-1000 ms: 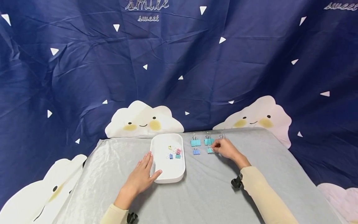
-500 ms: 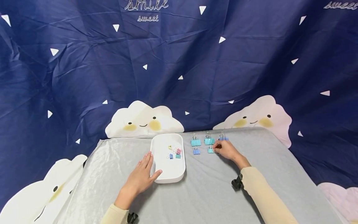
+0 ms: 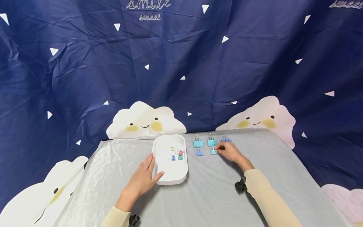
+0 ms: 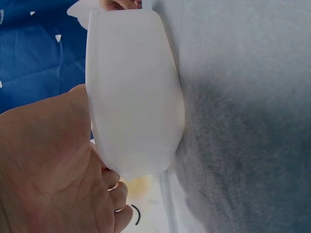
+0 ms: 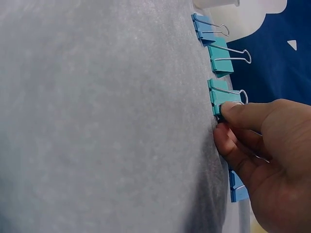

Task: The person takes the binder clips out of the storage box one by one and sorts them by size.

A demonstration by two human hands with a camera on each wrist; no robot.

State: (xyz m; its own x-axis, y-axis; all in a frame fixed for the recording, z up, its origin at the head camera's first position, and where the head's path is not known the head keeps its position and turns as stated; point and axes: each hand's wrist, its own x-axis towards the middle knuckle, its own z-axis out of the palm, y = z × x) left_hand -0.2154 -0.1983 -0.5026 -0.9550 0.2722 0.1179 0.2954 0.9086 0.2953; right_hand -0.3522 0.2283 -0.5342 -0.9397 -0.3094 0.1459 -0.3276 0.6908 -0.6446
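Note:
My right hand [image 3: 230, 152] pinches a small teal binder clip [image 3: 213, 152] by its right side, on the cloth in front of the larger clips. In the right wrist view, the thumb [image 5: 243, 114] and fingertips meet at a teal clip's lower edge. My left hand [image 3: 141, 177] rests with straight fingers along the left side of a white tray [image 3: 170, 177], its thumb over the near rim. Inside the tray lie a yellow clip [image 3: 172, 148], a pink clip [image 3: 180, 152], a blue clip [image 3: 173, 157] and a green clip [image 3: 180, 157].
Two larger teal clips [image 3: 198, 143] and a large blue clip [image 3: 226, 140] form a back row, handles up. A small blue clip [image 3: 199, 153] sits left of the pinched one. Grey cloth [image 3: 210, 195] covers the table; a navy curtain [image 3: 181, 47] hangs behind it.
My right hand shifted slightly to the right with the small teal clip, then stayed nearly still. More of the large blue clip shows behind it. The left hand and tray have not moved.

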